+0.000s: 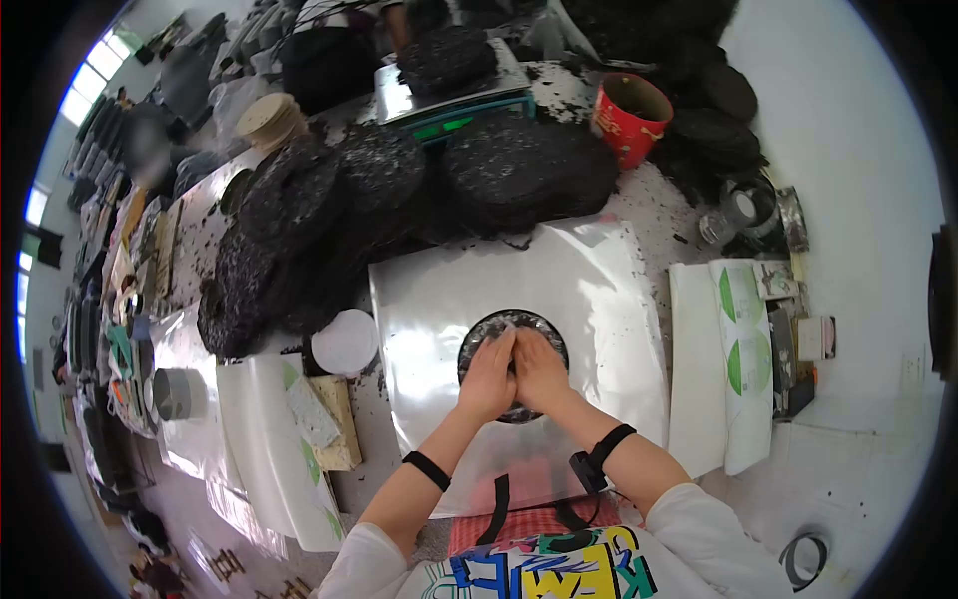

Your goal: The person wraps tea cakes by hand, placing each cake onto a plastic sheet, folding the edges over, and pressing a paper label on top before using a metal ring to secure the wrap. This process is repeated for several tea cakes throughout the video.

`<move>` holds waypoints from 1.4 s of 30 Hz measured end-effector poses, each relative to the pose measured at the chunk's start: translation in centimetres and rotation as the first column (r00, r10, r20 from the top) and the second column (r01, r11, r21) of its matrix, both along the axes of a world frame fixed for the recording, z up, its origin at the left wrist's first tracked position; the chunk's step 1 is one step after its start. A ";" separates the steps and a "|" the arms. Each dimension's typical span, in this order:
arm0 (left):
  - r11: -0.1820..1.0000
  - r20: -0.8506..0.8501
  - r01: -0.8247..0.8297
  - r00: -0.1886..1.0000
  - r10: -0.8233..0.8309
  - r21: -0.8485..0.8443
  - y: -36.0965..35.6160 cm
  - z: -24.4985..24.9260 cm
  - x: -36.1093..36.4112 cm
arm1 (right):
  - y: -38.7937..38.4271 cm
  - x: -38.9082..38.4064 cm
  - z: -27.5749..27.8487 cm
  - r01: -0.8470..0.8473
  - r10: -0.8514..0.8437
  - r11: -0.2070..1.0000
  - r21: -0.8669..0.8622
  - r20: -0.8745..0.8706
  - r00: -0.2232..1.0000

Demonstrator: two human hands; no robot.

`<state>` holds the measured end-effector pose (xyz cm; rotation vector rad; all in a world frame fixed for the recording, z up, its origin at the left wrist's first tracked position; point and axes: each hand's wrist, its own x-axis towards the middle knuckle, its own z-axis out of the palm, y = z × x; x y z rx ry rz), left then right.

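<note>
Both my hands lie close together on a round black cake of dark, flaky, seaweed-like material [517, 412], which has a thin dark rim around it. My left hand [489, 379] rests on its left half with the fingers stretched forward. Beside it, my right hand [542, 371] presses on the right half, its fingers lying over the material. The hands touch each other at the fingertips and cover most of the cake's middle. Beneath it is a shiny silver sheet [429, 299] on the table.
Stacked black cakes [529, 165] stand behind the sheet and to its left. Further back are a scale [404, 98] bearing another cake and a red bucket [631, 140]. A white disc [345, 342] and a metal ring [174, 393] lie left; printed packaging [740, 359] lies right.
</note>
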<state>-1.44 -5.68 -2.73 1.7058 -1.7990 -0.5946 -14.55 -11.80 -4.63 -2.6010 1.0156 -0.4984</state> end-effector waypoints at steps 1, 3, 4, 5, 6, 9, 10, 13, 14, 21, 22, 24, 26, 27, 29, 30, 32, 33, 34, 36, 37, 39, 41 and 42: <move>0.997 0.082 -0.005 0.997 -0.001 0.072 -0.2 0.0 -0.3 | 0.8 -0.5 0.3 -0.048 0.048 0.999 0.011 -0.052 0.997; 0.997 0.224 0.076 0.972 -0.078 0.014 0.0 0.1 -0.7 | 1.9 -1.6 1.2 0.000 -0.017 0.964 0.266 0.061 0.998; 0.997 0.279 0.073 0.957 -0.075 0.017 -0.1 0.0 -1.3 | 2.5 -2.7 1.5 0.008 -0.038 0.943 0.332 0.083 0.996; 0.997 0.332 0.077 0.940 -0.081 0.026 0.1 -0.2 -1.8 | 2.8 -4.3 3.1 0.057 -0.006 0.783 0.619 -0.085 0.996; 0.994 0.365 0.099 0.925 -0.110 0.049 0.2 0.1 -2.1 | 3.2 -7.5 4.0 -0.099 0.095 0.840 0.533 0.035 0.995; 0.989 0.438 0.124 0.887 -0.145 0.078 0.1 0.4 -2.3 | 1.7 -18.6 4.6 0.297 -0.348 0.895 0.334 0.104 0.932; 0.988 0.450 0.132 0.880 -0.152 0.074 0.1 0.3 -2.2 | 0.0 -23.5 3.1 0.545 -0.559 0.823 0.162 0.052 0.828; 0.986 0.471 0.132 0.866 -0.166 0.104 0.1 0.4 -2.4 | -3.6 -36.1 0.0 0.765 -0.829 0.558 -0.321 -0.184 0.528; 0.983 0.464 0.125 0.869 -0.174 0.134 0.1 0.8 -2.5 | -4.2 -38.9 -1.5 0.764 -0.825 0.564 -0.314 -0.182 0.535; 0.979 0.490 0.139 0.850 -0.195 0.149 0.0 0.8 -2.7 | -5.5 -45.1 -8.1 0.882 -0.915 0.397 0.255 0.186 0.358; 0.980 0.481 0.145 0.855 -0.194 0.137 0.0 1.1 -2.8 | -5.6 -45.9 -7.7 0.697 -0.933 0.264 0.666 0.360 0.010; 0.982 0.478 0.145 0.858 -0.187 0.124 0.0 1.1 -2.7 | -4.8 -44.1 -4.5 0.849 -0.903 0.428 0.309 0.175 0.391; 0.981 0.485 0.147 0.853 -0.190 0.126 0.2 1.4 -2.9 | -3.8 -43.4 -3.9 0.771 -0.767 0.635 -0.042 -0.157 0.623; 0.982 0.492 0.138 0.851 -0.182 0.125 0.6 1.4 -3.0 | -3.8 -43.5 -5.2 0.745 -0.759 0.647 -0.162 -0.231 0.609; 0.977 0.511 0.125 0.837 -0.197 0.172 0.3 1.2 -2.9 | -4.2 -43.3 -6.7 0.704 -0.757 0.653 -0.280 -0.280 0.591; 0.976 0.513 0.127 0.835 -0.201 0.177 0.3 1.1 -2.7 | -3.9 -43.2 -7.3 0.726 -0.783 0.621 -0.294 -0.212 0.584; 0.979 0.514 0.131 0.835 -0.195 0.158 0.1 1.2 -2.6 | -4.1 -43.2 -7.8 0.740 -0.797 0.599 -0.305 -0.146 0.586; 0.979 0.504 0.142 0.841 -0.198 0.147 0.4 1.1 -2.7 | -4.1 -43.4 -7.9 0.861 -0.854 0.501 -0.086 0.111 0.508; 0.980 0.506 0.132 0.841 -0.190 0.148 0.4 1.1 -2.7 | -3.7 -43.7 -8.1 0.895 -0.881 0.413 0.169 0.324 0.346; 0.981 0.490 0.128 0.852 -0.183 0.143 0.4 1.3 -2.8 | -4.0 -44.3 -8.1 0.894 -0.869 0.429 0.130 0.330 0.369; 0.982 0.481 0.135 0.858 -0.183 0.132 0.4 1.5 -2.7 | -4.6 -44.8 -8.0 0.896 -0.858 0.435 0.093 0.345 0.381; 0.985 0.471 0.112 0.868 -0.160 0.128 0.3 1.5 -2.8 | -6.8 -49.7 -2.6 0.805 -0.927 0.355 0.475 0.069 0.368; 0.985 0.386 0.079 0.913 -0.132 0.151 0.4 1.0 -2.6 | -8.9 -58.9 2.9 0.739 -0.900 0.430 0.519 0.313 0.304; 0.985 0.395 0.074 0.909 -0.132 0.159 0.5 0.9 -2.5 | -9.1 -61.7 7.1 0.773 -0.798 0.555 0.308 0.460 0.390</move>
